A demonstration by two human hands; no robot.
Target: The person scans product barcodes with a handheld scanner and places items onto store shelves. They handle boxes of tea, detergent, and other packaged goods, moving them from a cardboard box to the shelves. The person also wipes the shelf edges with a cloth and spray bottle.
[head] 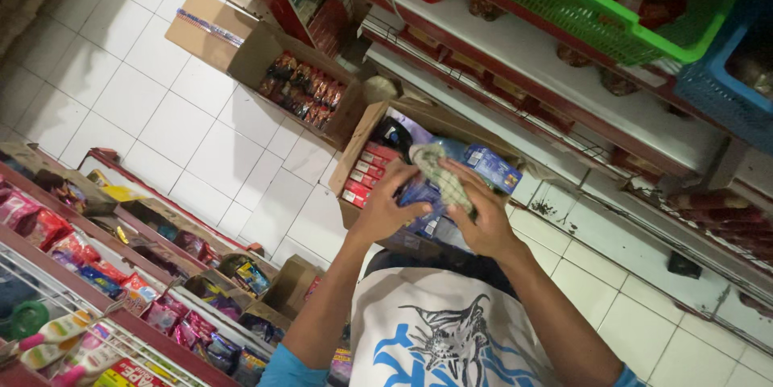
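Both hands are raised over an open cardboard box (pixel 360 148) that stands on the white tiled floor (pixel 177 125). The left hand (pixel 385 210) grips a blue packet (pixel 421 194), its fingers curled around the near side. The right hand (pixel 481 222) pinches a crumpled greenish cloth (pixel 441 173) against that packet. Red cartons (pixel 364 173) line the box's left side. A second open box of dark snack packs (pixel 302 89) lies beyond it, near the red shelf (pixel 515 73).
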